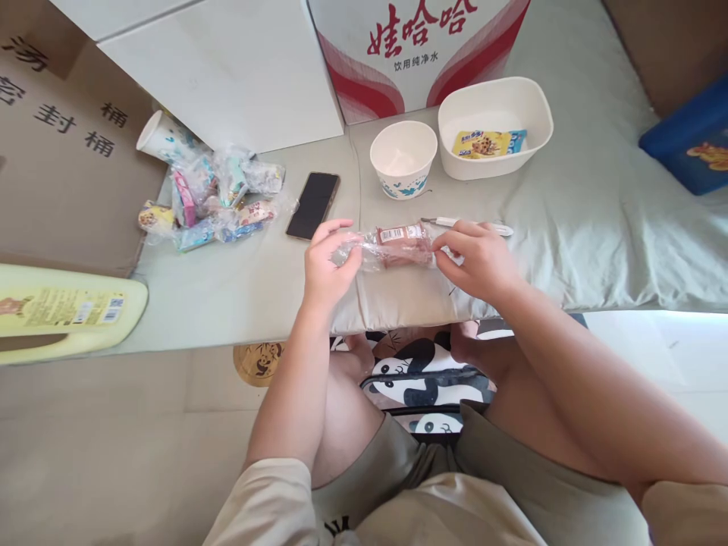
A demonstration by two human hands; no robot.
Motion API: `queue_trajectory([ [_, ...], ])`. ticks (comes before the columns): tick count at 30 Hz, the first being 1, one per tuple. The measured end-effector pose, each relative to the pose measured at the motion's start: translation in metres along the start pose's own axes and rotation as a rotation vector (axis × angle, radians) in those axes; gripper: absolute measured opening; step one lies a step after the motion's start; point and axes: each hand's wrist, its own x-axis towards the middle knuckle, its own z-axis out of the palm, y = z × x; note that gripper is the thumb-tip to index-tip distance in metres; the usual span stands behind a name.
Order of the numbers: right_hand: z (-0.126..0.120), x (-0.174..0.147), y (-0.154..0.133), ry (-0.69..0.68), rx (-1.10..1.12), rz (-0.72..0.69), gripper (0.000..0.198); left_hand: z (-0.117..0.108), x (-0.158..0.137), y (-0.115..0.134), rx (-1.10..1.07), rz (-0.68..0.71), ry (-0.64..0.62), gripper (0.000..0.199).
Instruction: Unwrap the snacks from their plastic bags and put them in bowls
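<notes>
A small reddish-brown snack packet (405, 249) with a white barcode label lies between my hands, inside a clear plastic wrap (369, 254). My left hand (331, 262) is closed, pinching the left end of that wrap between thumb and fingers. At the packet's right end, the fingertips of my right hand (481, 256) are pinched on the wrap too. A slim white tool with a thin dark tip (444, 221), like a pen or craft knife, lies just behind my right hand, which hides part of it.
Behind are a paper cup (401, 176) and a white tub (494, 168) holding a yellow snack packet (481, 144). A phone (312, 205), a pile of wrapped snacks (213, 205) and a tipped paper cup (164, 138) lie left. A yellow jug (68, 311) is near the left edge; boxes stand behind.
</notes>
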Motion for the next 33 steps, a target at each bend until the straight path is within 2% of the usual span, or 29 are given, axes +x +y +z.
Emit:
queue_trajectory([
  [3, -0.008, -0.009, -0.008, -0.076, 0.047, 0.028, 0.027, -0.013, -0.010, 0.005, -0.063, 0.076, 0.036, 0.008],
  [5, -0.010, -0.013, -0.013, -0.172, -0.016, 0.072, 0.034, -0.022, -0.017, 0.007, -0.136, 0.067, 0.020, 0.009],
  [7, -0.009, -0.014, -0.017, -0.287, -0.118, 0.090, 0.036, -0.028, -0.022, 0.006, -0.251, -0.046, -0.071, 0.022],
  [9, -0.006, -0.013, -0.019, -0.370, -0.204, 0.091, 0.035, -0.031, -0.024, 0.002, -0.330, -0.242, -0.187, 0.040],
  [10, -0.003, -0.013, -0.020, -0.383, -0.231, 0.090, 0.034, -0.030, -0.024, -0.002, -0.314, -0.326, -0.189, 0.044],
  [11, 0.000, -0.012, -0.021, -0.369, -0.249, 0.094, 0.034, -0.028, -0.023, -0.006, -0.257, -0.376, -0.146, 0.042],
  [13, 0.005, -0.011, -0.023, -0.279, -0.255, 0.112, 0.038, -0.022, -0.017, -0.015, -0.076, -0.382, 0.019, 0.025],
  [14, 0.008, -0.010, -0.024, -0.220, -0.243, 0.121, 0.041, -0.018, -0.014, -0.019, 0.007, -0.366, 0.078, 0.026],
  [15, 0.011, -0.009, -0.024, -0.162, -0.224, 0.122, 0.043, -0.013, -0.011, -0.023, 0.068, -0.358, 0.080, 0.035],
  [17, 0.016, -0.006, -0.023, -0.070, -0.183, 0.074, 0.046, -0.005, -0.006, -0.025, 0.114, -0.358, -0.055, 0.040],
  [19, 0.021, -0.001, -0.021, -0.034, -0.148, -0.028, 0.045, 0.002, -0.005, -0.019, 0.033, -0.345, -0.241, 0.026],
  [20, 0.024, 0.001, -0.020, -0.031, -0.131, -0.070, 0.046, 0.005, -0.004, -0.014, -0.068, -0.347, -0.309, 0.022],
  [22, 0.028, 0.007, -0.016, -0.044, -0.081, -0.100, 0.051, 0.010, -0.004, 0.000, -0.354, -0.421, -0.365, 0.025],
  [24, 0.031, 0.012, -0.013, -0.067, 0.012, -0.079, 0.053, 0.013, -0.002, 0.013, -0.615, -0.561, -0.342, 0.031],
  [26, 0.030, 0.015, -0.009, -0.097, 0.147, -0.048, 0.046, 0.015, 0.003, 0.020, -0.746, -0.672, -0.266, 0.035],
  [28, 0.026, 0.016, -0.006, -0.128, 0.302, -0.024, 0.037, 0.015, 0.009, 0.019, -0.767, -0.723, -0.140, 0.033],
  [30, 0.021, 0.015, -0.004, -0.132, 0.429, -0.007, 0.039, 0.013, 0.014, 0.012, -0.747, -0.749, -0.004, 0.027],
  [33, 0.011, 0.011, -0.002, -0.060, 0.483, 0.111, 0.043, 0.012, 0.018, 0.002, -0.712, -0.786, 0.124, 0.021],
])
